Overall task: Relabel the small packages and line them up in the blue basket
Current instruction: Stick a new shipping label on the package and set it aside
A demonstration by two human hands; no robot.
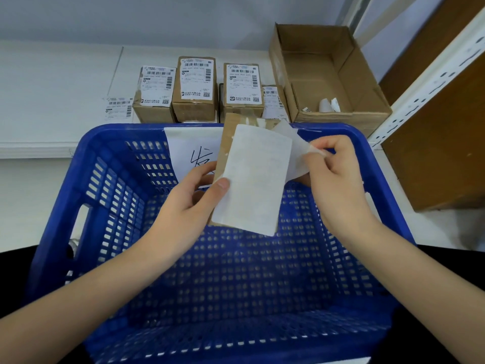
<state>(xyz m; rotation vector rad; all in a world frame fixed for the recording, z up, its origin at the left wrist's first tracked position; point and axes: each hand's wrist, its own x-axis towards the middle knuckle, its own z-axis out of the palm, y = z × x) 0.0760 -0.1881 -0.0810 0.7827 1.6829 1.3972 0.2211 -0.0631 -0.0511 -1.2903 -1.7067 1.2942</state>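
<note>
I hold a small brown package (pixel 227 143) above the blue basket (pixel 78 195). My left hand (pixel 191 198) grips its lower left side, thumb pressing a white label (pixel 256 179) whose blank side faces me. My right hand (pixel 338 174) pinches a thin translucent backing strip (pixel 296 153) at the label's right edge. The basket holds no packages; a handwritten paper sign (pixel 189 148) hangs on its far wall. Several labelled small packages (pixel 195 88) stand on the white table behind the basket.
An open cardboard box (pixel 328 74) with a few paper scraps sits at the back right. A loose label (pixel 118 107) lies on the table at the left of the packages. A white metal shelf post (pixel 430 82) and a brown panel stand at the right.
</note>
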